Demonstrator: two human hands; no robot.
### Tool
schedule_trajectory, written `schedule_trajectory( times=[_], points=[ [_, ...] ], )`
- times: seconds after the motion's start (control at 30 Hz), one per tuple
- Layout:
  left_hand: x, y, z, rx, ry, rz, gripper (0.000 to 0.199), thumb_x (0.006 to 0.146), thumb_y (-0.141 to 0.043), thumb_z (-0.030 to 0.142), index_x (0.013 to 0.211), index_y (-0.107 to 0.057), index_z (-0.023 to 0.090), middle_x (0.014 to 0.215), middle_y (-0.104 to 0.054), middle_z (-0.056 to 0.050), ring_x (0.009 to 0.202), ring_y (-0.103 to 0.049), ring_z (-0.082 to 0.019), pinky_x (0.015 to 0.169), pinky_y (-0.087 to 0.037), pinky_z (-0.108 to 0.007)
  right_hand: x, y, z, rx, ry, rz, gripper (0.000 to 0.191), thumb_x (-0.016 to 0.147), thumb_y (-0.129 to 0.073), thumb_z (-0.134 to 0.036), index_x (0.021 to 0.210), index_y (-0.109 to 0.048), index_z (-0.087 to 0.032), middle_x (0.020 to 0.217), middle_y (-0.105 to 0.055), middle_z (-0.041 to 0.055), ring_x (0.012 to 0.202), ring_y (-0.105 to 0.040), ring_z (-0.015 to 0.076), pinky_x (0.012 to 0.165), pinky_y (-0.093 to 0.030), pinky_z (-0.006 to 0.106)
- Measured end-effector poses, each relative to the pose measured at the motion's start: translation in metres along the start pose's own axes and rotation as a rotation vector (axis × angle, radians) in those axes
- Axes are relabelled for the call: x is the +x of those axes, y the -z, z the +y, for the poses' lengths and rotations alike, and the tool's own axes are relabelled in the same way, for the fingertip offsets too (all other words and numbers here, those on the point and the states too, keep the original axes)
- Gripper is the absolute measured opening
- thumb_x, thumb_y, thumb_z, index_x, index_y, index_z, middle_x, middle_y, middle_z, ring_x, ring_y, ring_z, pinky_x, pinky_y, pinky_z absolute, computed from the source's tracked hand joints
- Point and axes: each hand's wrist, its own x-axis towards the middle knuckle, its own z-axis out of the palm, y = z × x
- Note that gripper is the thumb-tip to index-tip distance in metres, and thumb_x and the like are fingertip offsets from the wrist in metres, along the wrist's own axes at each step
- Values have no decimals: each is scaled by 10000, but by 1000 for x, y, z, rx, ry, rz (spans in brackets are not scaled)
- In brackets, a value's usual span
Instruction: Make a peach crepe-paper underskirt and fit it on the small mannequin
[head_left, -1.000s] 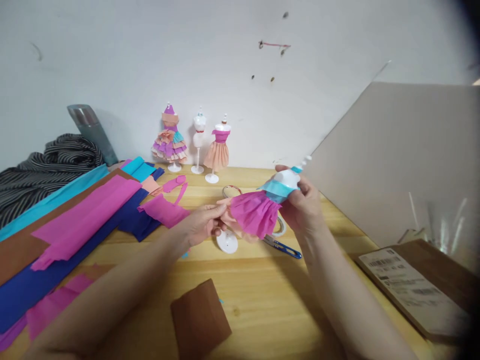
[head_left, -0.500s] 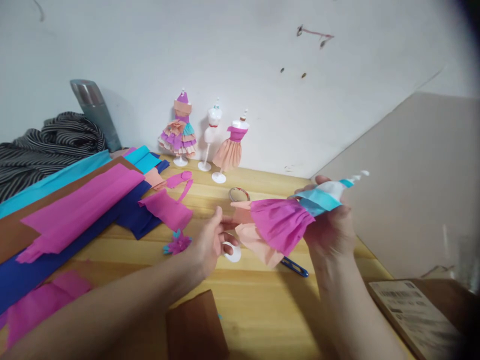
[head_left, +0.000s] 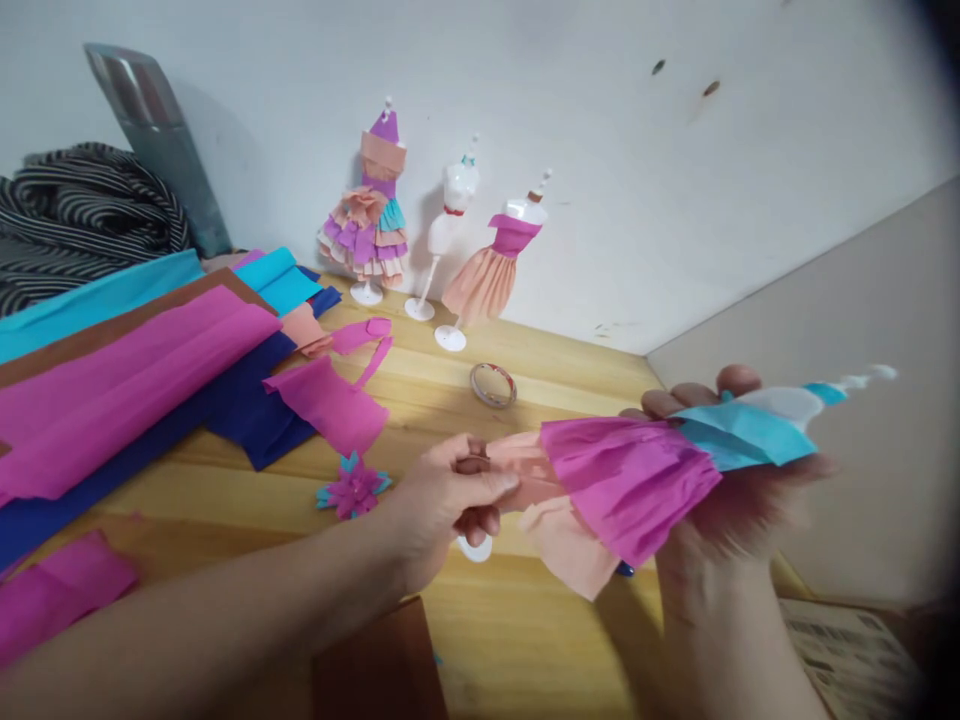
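My right hand (head_left: pixel 724 525) grips a miniature dress form (head_left: pixel 784 402) from below, tilted nearly on its side with the neck pointing right. A light blue paper band (head_left: pixel 750 432) wraps its chest. From the waist hangs a gathered magenta paper skirt (head_left: pixel 630 480) over a peach paper layer (head_left: pixel 574 550). Between thumb and fingers, my left hand (head_left: pixel 454 495) pinches the peach layer's left end. The form's white round base (head_left: pixel 475 547) shows just below my left hand. A magenta and blue paper flower (head_left: pixel 354 488) lies beside my left wrist.
Three small dress forms stand by the wall, including one in a ruffled dress (head_left: pixel 367 225). A tape roll (head_left: pixel 493 385) lies mid-table. Coloured paper sheets (head_left: pixel 150 370), striped cloth (head_left: pixel 90 220) and a bottle (head_left: pixel 161 140) are left. Brown card (head_left: pixel 382 665) sits in front, a labelled box (head_left: pixel 847 650) at right.
My left fingers, spread before, have closed on the peach layer. My right hand and the dress form have shifted right in the view, and the camera view has moved closer and tilted.
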Motion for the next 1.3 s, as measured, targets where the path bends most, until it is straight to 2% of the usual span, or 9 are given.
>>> schedule_trajectory(
  times=[0.1,0.27,0.5,0.6,0.77,0.87,1.0,1.2,1.3],
  points=[
    [-3,-1,2,21,70,-111,457,567,-825,468,775,-564,156,583,-541,44,407,-452,-41,372,-246,-180,0,-1,-1,-40,44,26,675,337,-890,-580,903,-703,-263,729,-540,-39,667,-541,147,601,-483,284],
    [-3,-1,-2,-6,115,-193,470,605,-782,549,641,-521,160,505,-471,51,388,-419,-44,351,-238,-177,-7,-5,0,-7,38,-34,654,395,-890,-561,928,-698,-235,732,-528,-37,649,-511,126,575,-464,260],
    [-7,-13,-6,-41,80,-67,379,576,-830,250,879,-622,157,701,-611,12,583,-527,-83,549,-400,-200,-13,-9,0,-31,37,-81,622,448,-872,-565,948,-705,-236,722,-520,-25,663,-505,140,579,-451,267],
    [-12,-19,-2,-93,67,-44,579,568,-815,181,1114,-624,168,840,-683,-42,704,-593,-136,651,-441,-246,-14,-9,0,-48,54,-64,621,450,-869,-571,948,-710,-235,732,-528,-20,673,-507,142,586,-440,264],
    [-12,-16,-1,-160,52,82,843,567,-745,81,1357,-477,195,851,-700,-52,717,-625,-172,692,-448,-288,-15,-7,1,-56,72,-109,588,483,-866,-551,964,-708,-253,720,-530,-25,662,-501,140,602,-451,273],
    [-9,-13,-2,-165,52,120,844,622,-728,81,1401,-431,211,901,-707,-59,782,-646,-190,787,-464,-328,-17,-7,-2,-97,83,-111,583,484,-869,-546,966,-711,-259,734,-570,-12,697,-540,160,621,-475,289],
    [-7,-12,-4,-170,36,66,855,635,-793,147,1406,-425,197,1038,-716,-101,925,-659,-237,864,-463,-350,-18,-8,-8,-173,116,-59,553,497,-875,-508,960,-725,-244,760,-627,11,720,-594,180,614,-505,300],
    [-6,-12,-7,-151,0,98,888,646,-788,119,1435,-388,194,964,-749,-95,796,-691,-205,742,-483,-299,-22,-11,-6,-222,89,10,524,509,-873,-458,968,-735,-246,795,-671,27,690,-629,182,604,-529,309],
    [-7,-12,-4,-192,-20,127,911,615,-796,81,1426,-399,200,1057,-737,-99,881,-688,-204,766,-497,-294,-25,-14,-6,-211,54,66,513,490,-882,-398,948,-738,-217,778,-660,15,620,-599,139,559,-507,265]
  ],
)
